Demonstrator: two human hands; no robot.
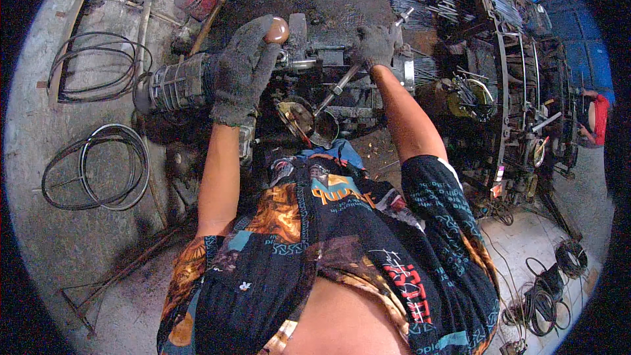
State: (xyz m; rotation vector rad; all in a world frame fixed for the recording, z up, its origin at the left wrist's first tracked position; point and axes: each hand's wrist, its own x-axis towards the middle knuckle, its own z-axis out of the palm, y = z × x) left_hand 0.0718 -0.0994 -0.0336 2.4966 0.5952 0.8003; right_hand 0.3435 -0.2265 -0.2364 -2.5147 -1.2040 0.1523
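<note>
- Left hand (242, 69): in a dark grey knitted glove, at the left of the machine (342, 85). Fingers lie against a shiny brown knob (277, 30); cannot tell whether they are closed on it.
- Right hand (373, 46): gloved alike, clamped on a long metal rod (338, 87), which shows on both sides of the fist.
- Rod position: slanting over the machine, lower end near two round tins, upper end to the right of the fist.
- Knob position: upper left part of the machine, beside an upright grey block (298, 31).
- Ribbed grey motor (176, 85): left of the left hand.
- Tins: one tilted tin (296, 117) and one darker tin (325, 130), side by side, in front of the person's body. Contents of both unclear.
- Right side: bundles of thin metal rods (411, 6) beyond the right hand; metal rack (505, 92) farther right.
- Floor, left: two coils, upper coil (98, 96) and lower coil (82, 184), well apart from the hands.
- Far right: another person in a red top (601, 118).
</note>
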